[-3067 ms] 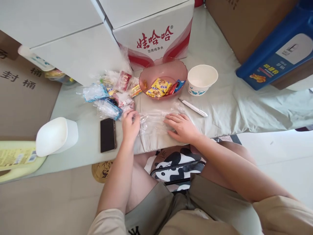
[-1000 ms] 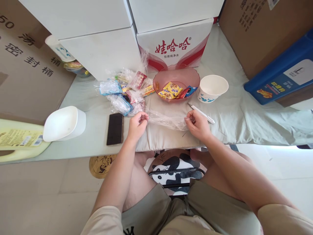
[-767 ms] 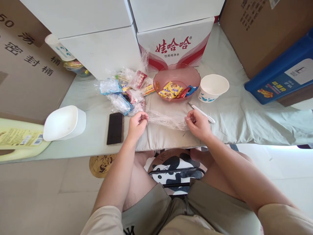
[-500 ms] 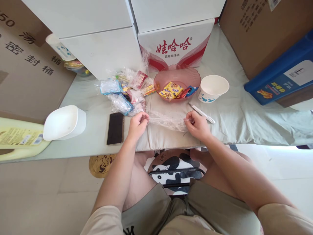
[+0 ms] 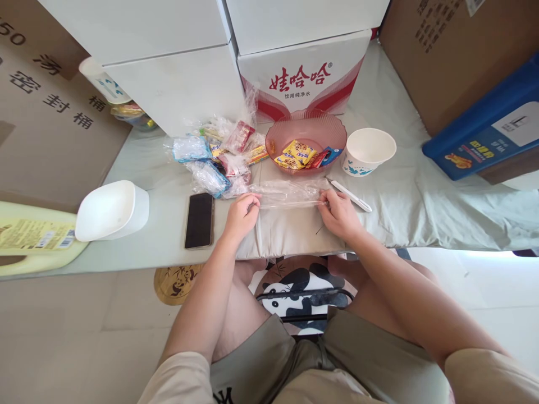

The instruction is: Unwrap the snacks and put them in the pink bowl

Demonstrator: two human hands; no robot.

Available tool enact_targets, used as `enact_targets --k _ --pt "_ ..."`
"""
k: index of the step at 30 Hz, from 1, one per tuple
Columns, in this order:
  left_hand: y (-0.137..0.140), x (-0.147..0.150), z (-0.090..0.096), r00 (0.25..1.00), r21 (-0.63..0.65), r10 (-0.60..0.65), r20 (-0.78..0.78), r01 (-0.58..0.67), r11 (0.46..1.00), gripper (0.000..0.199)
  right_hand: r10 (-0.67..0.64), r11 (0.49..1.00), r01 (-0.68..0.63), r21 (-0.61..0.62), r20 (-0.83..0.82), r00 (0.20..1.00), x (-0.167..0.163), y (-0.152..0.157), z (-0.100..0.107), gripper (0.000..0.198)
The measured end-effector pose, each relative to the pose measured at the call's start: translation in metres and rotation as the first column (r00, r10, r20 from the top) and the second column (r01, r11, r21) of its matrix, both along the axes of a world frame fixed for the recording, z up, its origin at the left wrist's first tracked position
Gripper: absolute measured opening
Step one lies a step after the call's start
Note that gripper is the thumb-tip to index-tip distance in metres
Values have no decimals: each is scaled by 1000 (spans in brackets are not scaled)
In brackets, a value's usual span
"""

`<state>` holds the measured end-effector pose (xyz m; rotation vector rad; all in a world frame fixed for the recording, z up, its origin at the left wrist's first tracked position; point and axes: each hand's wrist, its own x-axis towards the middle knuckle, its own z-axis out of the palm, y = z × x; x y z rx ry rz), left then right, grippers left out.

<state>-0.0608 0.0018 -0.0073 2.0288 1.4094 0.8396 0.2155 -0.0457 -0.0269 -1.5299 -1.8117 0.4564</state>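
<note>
A clear plastic bag [image 5: 290, 194] is stretched sideways just above the cloth-covered table. My left hand [image 5: 243, 215] pinches its left end, and my right hand [image 5: 338, 212] grips the right end. Beyond it stands a pink ribbed bowl [image 5: 309, 124] holding yellow, red and blue snack packets [image 5: 297, 154]. A white utility knife [image 5: 350, 196] lies close by my right hand, blade end toward the bowl. Behind my left hand is a heap of wrapped snacks [image 5: 217, 154] in clear film.
A paper cup [image 5: 370, 151] stands right of the bowl. A phone [image 5: 199, 221] and a white plastic tub [image 5: 113, 210] are on the left. White cartons [image 5: 301, 78] line the back. A blue box [image 5: 488, 120] leans at the right, and a yellow jug [image 5: 37, 238] lies far left.
The plastic bag's near edge has been pulled straighter and its film now lies farther toward the bowl. Both hands keep hold of it and have shifted only slightly.
</note>
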Motion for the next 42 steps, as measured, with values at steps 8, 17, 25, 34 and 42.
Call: enact_targets --k 8,17,25,34,42 --pt "2 2 -4 999 -68 -27 -39 25 997 18 -116 993 116 9 -16 993 -1 3 4 4" --pt "-3 2 0 999 -78 30 -40 -34 996 15 -137 991 137 -1 -14 990 -1 1 4 13" --pt "-3 0 -2 996 -34 58 -69 -61 998 14 -146 988 142 60 65 987 1 5 0 15" --pt "-2 5 -7 972 105 -44 -231 70 992 24 34 995 -55 88 224 974 1 4 -4 44" --pt "-2 7 -5 976 69 -54 -212 71 995 21 48 996 -71 57 331 942 1 3 -7 54"
